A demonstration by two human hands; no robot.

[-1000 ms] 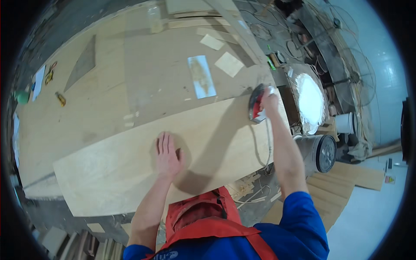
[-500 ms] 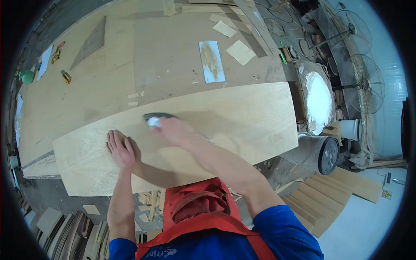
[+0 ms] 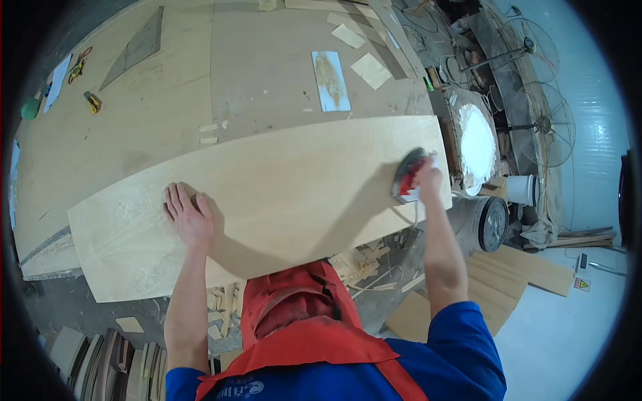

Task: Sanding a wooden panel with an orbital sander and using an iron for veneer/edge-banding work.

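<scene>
Holding the red iron (image 3: 406,179) by its handle, my right hand (image 3: 429,183) has its fingers curled around it. The iron is near the right end of the big pale board (image 3: 287,180). My left hand (image 3: 192,219) lies flat near the board's left end, fingers straight and gripping nothing. The board lies on the table (image 3: 167,123). Just past the board's far edge is a white sheet (image 3: 330,81) with a brown stain.

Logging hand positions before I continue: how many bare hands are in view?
2: the left hand lies flat on the pale board, toward its left end; the right hand holds the iron near its right end. No others show.
</scene>
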